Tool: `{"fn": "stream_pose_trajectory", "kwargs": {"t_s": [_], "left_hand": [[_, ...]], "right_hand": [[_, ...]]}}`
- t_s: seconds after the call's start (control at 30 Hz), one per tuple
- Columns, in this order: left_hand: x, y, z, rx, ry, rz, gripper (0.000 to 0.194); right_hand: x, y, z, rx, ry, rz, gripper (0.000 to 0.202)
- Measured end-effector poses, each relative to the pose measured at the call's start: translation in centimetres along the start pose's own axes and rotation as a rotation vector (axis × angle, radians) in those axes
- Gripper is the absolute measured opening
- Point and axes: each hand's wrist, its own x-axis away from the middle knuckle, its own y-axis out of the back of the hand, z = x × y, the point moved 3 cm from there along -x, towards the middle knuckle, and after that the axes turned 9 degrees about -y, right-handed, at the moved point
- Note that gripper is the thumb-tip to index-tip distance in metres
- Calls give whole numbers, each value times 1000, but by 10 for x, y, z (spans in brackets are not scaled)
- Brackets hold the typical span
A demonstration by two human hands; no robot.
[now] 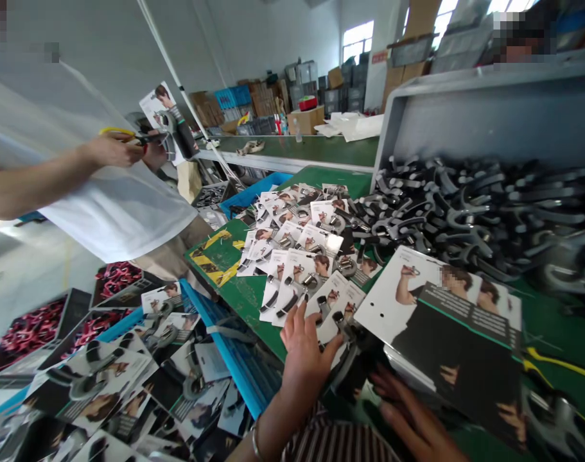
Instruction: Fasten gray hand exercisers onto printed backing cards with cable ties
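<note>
My left hand [305,356] rests at the near edge of a pile of carded hand grippers [299,256], fingers spread. Its fingertips touch the nearest cards, and the thumb lies beside a hand gripper [343,321] on its card. My right hand [410,414] is low by the table edge, fingers stretched out and partly in shadow. Just beyond it stands a thick stack of printed cards [460,359] showing a person's arm and dark text panels. I see nothing held in either hand. The carded grippers overlap in rows on the green table [246,305].
A grey crate [465,115] spills loose black-and-grey hand grippers [441,199]. Yellow-handled pliers or cutters [559,364] lie right. At lower left, a blue crate [232,366] holds carded grippers. A co-worker [113,205] at left holds yellow-handled scissors [119,133] and a carded gripper.
</note>
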Motion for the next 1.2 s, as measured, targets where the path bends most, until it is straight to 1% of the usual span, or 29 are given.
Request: {"fn": "stream_pose_trajectory", "kwargs": {"t_s": [0.03,0.07,0.1,0.17,0.2,0.27,0.37,0.5,0.6,0.67,0.7,0.73,0.83,0.87,0.93,1.0,1.07,1.13,1.2], "left_hand": [[-4,8,5,41,21,-16,36],[-9,16,12,93,51,-31,34],[-15,24,21,146,84,-40,31],[-26,38,36,236,127,-21,31],[-31,41,41,263,129,1,31],[-36,42,42,287,112,58,30],[-38,31,31,308,91,141,28],[-39,21,20,357,143,227,38],[-38,16,10,481,138,391,52],[-33,12,-6,554,140,478,53],[-29,10,-16,579,149,490,52],[-25,7,-27,600,146,487,55],[-16,-1,-58,654,45,446,85],[-14,-2,-64,673,9,440,89],[-12,-4,-67,729,4,453,85],[-10,-3,-61,793,71,456,72],[-7,3,-50,872,171,427,58],[-4,12,-38,974,272,366,49],[-6,21,-25,1053,313,315,44]], "right_hand": [[-10,-13,7,-32,-7,52,78],[-19,-23,12,-65,-14,55,86],[-26,-30,14,-96,-20,32,91],[-34,-37,13,-119,-29,-52,96],[-36,-38,11,-103,-19,-94,96],[-39,-38,8,-53,24,-163,94],[-42,-37,9,-49,53,-206,90],[-47,-35,18,-68,40,-238,90],[-53,-32,18,-56,85,-224,78],[-58,-31,9,-52,102,-189,67],[-61,-30,1,-46,94,-185,62],[-63,-30,-8,-36,76,-194,57],[-65,-30,-32,1,21,-248,50],[-63,-30,-37,4,10,-256,51],[-57,-31,-39,-17,0,-252,56],[-49,-30,-30,-73,-18,-248,63],[-42,-30,-13,-149,-43,-220,70],[-42,-31,12,-214,-30,-166,77],[-51,-34,40,-242,39,-121,84]]}}
